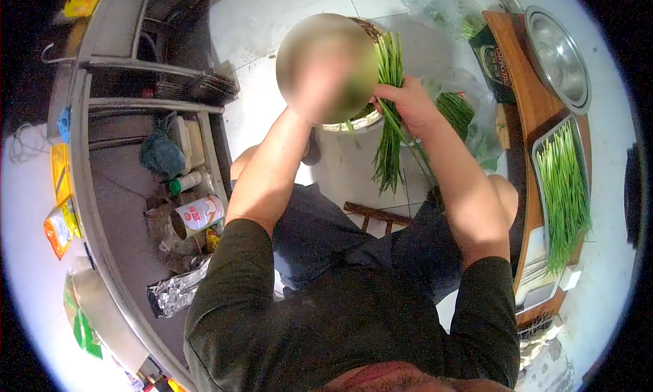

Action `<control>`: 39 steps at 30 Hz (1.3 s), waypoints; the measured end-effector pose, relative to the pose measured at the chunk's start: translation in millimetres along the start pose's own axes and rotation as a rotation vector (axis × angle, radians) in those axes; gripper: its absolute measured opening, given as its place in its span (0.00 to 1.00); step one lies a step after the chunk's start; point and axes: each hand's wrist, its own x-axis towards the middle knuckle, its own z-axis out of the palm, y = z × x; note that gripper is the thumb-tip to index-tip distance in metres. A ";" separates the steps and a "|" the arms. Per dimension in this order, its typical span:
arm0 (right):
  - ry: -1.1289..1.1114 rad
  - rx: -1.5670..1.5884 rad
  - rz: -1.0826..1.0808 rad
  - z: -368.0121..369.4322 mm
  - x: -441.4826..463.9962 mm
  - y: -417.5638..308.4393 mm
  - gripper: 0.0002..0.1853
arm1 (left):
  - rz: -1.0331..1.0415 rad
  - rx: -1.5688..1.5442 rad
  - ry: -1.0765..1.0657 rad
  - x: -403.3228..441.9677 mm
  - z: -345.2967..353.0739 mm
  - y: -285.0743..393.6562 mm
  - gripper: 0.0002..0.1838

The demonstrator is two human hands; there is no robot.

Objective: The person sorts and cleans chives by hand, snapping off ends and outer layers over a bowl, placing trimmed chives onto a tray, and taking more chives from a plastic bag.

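Note:
Long green stalks [389, 147] hang in a bunch from my right hand [406, 101], whose thumb and fingers are wrapped round them near the upper part. My left hand [323, 79] lies inside a round blurred patch, so its fingers and anything in them cannot be made out. Beneath both hands stands a round basket [364, 123] with a pale rim, partly hidden by the blur. A few green bits hang over its near edge.
On the wooden board at right, a metal tray [537, 154] holds many green stalks [563, 195], with a steel basin [559, 59] beyond. Plastic bags with greens [454, 113] lie right of the basket. Left is a metal shelf [115, 161] holding a can [198, 215].

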 end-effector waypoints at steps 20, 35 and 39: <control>0.022 -0.001 0.027 -4.9 -0.5 -4.6 0.09 | -0.091 -0.404 0.333 10.3 4.7 26.7 0.08; 0.077 0.048 0.037 3.1 0.2 -4.6 0.12 | -0.348 -0.425 0.213 -7.7 40.5 78.7 0.12; 0.084 0.059 0.012 4.7 -0.1 -3.1 0.13 | -0.346 -0.455 0.177 -5.4 45.4 66.1 0.11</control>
